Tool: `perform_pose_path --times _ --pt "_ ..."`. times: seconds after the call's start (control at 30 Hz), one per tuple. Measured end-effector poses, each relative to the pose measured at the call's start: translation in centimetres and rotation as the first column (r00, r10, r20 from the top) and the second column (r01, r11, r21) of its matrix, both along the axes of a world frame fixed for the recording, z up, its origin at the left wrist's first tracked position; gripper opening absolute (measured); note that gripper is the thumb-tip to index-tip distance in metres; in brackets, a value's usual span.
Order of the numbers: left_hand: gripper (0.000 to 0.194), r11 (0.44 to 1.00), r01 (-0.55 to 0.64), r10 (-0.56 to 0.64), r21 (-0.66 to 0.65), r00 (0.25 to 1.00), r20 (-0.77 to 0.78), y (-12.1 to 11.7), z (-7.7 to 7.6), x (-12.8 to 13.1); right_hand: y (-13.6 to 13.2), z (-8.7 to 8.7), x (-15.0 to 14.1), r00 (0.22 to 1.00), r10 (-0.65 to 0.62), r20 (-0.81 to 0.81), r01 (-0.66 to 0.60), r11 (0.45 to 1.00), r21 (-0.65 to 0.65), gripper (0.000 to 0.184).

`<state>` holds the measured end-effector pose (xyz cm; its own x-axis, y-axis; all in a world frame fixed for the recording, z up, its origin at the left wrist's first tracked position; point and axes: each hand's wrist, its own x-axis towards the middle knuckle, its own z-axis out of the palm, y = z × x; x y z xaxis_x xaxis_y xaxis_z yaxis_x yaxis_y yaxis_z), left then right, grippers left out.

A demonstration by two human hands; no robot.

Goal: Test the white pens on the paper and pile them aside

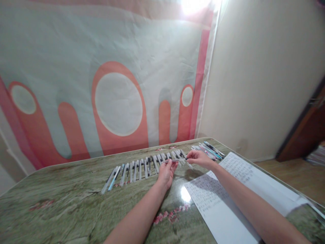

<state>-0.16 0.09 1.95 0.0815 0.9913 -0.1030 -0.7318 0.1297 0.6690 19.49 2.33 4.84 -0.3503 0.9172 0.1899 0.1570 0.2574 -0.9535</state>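
Note:
Between my two hands a slim pen (179,160) is held level, just above the table. My left hand (166,173) pinches its left end between thumb and fingers. The fingertips of my right hand (199,159) are closed on the dark right end; whether they grip a cap there cannot be made out. Behind the hands, a slanting row of pens (139,169) lies side by side, mostly clear-bodied with dark parts. A light blue pen (114,178) lies near the row's left end. My hands partly cover the row's right end.
A bunch of mixed pens (209,150) lies at the table's back right. Two handwritten sheets of paper (210,203) are at the right, under my right forearm. The green marble-patterned table (71,210) reaches a patterned cloth hanging (149,67) behind.

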Motion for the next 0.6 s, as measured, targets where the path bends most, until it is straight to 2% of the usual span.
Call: perform_pose_path --times 0.3,0.43,0.53,0.6 --pt "0.010 1.000 -0.014 0.014 0.009 1.000 -0.003 0.35 -0.46 -0.09 -0.18 0.08 -0.63 0.995 -0.064 0.081 0.059 0.996 0.064 0.030" --pt "0.011 0.999 -0.023 0.023 0.024 1.000 -0.017 0.29 -0.41 -0.11 -0.26 -0.01 -0.65 0.978 -0.089 0.190 0.056 0.984 0.170 0.028" --pt "0.011 0.999 -0.021 0.021 0.026 0.999 -0.028 0.12 -0.24 -0.07 -0.31 -0.21 -0.87 0.958 -0.109 0.265 0.046 0.971 0.234 0.036" --pt "0.010 1.000 -0.017 0.018 0.020 0.999 -0.029 0.10 -0.20 -0.07 -0.29 -0.37 -1.08 0.955 -0.112 0.274 0.050 0.974 0.223 0.043"
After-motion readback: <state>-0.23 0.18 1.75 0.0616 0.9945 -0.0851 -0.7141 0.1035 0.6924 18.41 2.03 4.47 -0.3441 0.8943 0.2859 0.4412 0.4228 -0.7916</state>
